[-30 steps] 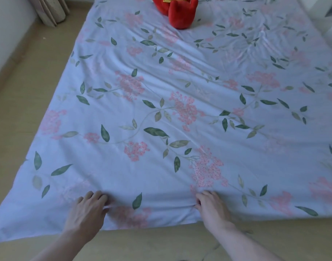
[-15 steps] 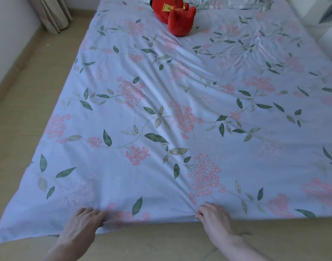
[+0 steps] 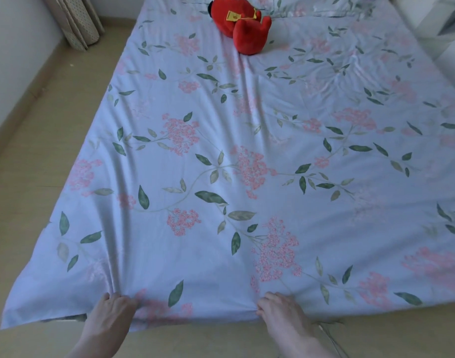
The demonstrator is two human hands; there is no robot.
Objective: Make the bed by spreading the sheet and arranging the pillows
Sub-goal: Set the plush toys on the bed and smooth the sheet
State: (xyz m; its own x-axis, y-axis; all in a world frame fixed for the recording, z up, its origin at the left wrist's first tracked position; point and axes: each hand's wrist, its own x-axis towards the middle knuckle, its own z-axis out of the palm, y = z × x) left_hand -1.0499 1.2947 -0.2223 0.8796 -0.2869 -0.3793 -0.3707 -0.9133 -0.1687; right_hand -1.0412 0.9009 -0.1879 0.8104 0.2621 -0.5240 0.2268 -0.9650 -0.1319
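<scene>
One floral sheet (image 3: 247, 164) spread over the bed, pale blue with pink blossom and green leaves, its near edge at the foot. Left hand (image 3: 110, 316) grips that near edge, fingers curled into bunched cloth. Right hand (image 3: 283, 310) grips the same edge further right, fingers pinching a fold. One red plush toy (image 3: 240, 24) lies on the far end. Pillow (image 3: 311, 7) in matching print at the far edge; count unclear. One curtain (image 3: 74, 19) far left. Wooden floor (image 3: 40, 120) left and near.
</scene>
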